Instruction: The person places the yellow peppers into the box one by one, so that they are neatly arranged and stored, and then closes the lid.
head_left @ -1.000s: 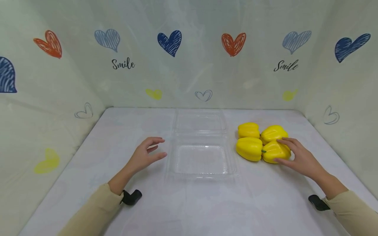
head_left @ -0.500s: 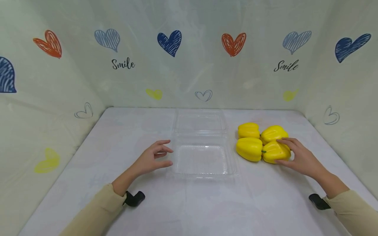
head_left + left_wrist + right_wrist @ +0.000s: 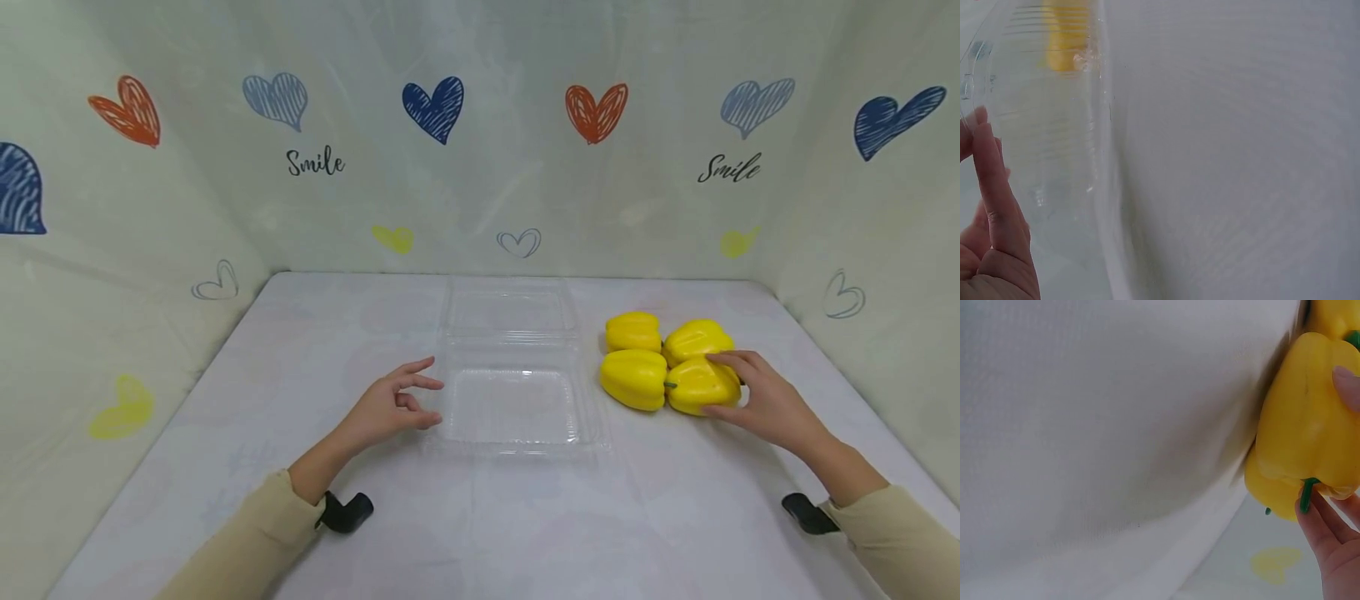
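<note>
On the right of the table, my right hand point(image 3: 772, 408) grips the front right yellow bell pepper point(image 3: 697, 392), thumb on its near side and fingers at its far side. In the right wrist view the thumb lies on the pepper point(image 3: 1304, 425), and fingertips are by a green stem point(image 3: 1307, 494). A hinged clear plastic container point(image 3: 513, 446) lies open in the middle, its lid point(image 3: 506, 312) folded back. At its left edge is my left hand point(image 3: 382, 412), fingers fairly straight and thumb apart. The left wrist view has those fingertips right at the container's rim point(image 3: 1094, 156).
Three other yellow bell peppers sit close around the gripped one: front left point(image 3: 632, 380), back left point(image 3: 632, 332) and back right point(image 3: 696, 340). A white cloth covers the table point(image 3: 525, 525). Behind it hangs a pale curtain point(image 3: 517, 192) printed with hearts.
My left hand has moved right, up to the container's left edge. My right hand has stayed at the front right pepper, with its thumb shifting slightly. The container and peppers have not visibly moved.
</note>
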The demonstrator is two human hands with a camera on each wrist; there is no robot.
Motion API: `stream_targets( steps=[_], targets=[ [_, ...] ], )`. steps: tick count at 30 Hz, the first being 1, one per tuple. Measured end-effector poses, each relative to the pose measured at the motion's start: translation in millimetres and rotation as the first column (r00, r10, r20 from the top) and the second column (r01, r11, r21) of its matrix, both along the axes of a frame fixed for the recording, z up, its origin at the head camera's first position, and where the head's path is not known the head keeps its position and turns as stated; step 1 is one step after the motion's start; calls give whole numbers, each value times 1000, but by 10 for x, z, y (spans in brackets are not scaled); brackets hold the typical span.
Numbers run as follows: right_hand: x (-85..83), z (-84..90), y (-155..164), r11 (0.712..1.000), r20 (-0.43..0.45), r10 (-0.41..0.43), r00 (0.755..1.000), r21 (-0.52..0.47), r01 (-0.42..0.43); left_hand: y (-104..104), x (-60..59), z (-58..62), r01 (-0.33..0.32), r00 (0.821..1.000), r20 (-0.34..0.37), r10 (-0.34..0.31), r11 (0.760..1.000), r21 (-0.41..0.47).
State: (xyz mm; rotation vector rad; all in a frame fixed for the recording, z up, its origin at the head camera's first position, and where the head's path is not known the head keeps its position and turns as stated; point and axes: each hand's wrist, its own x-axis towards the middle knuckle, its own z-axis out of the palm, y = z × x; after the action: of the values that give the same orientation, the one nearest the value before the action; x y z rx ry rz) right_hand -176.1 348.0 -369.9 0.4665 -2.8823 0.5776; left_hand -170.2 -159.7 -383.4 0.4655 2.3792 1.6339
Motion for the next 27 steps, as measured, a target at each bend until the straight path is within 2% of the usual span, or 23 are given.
stream_targets(
  steps=[11, 17, 21, 27],
  targets=[
    [39, 159, 30, 1000, -77, 10, 997, -9, -11, 27, 35, 33, -26, 999, 47, 25, 1000, 13],
    [47, 252, 34, 1000, -148, 18, 989, 13, -16, 37, 46, 37, -48, 997, 55, 47, 999, 6],
    [59, 305, 13, 1000, -144, 5, 990, 2, -5, 45, 50, 50, -53, 997, 53, 52, 999, 12],
    [76, 366, -39, 1000, -138, -12, 990, -20, 10, 50, 50, 43, -43, 996, 86, 38, 998, 52]
  ],
)
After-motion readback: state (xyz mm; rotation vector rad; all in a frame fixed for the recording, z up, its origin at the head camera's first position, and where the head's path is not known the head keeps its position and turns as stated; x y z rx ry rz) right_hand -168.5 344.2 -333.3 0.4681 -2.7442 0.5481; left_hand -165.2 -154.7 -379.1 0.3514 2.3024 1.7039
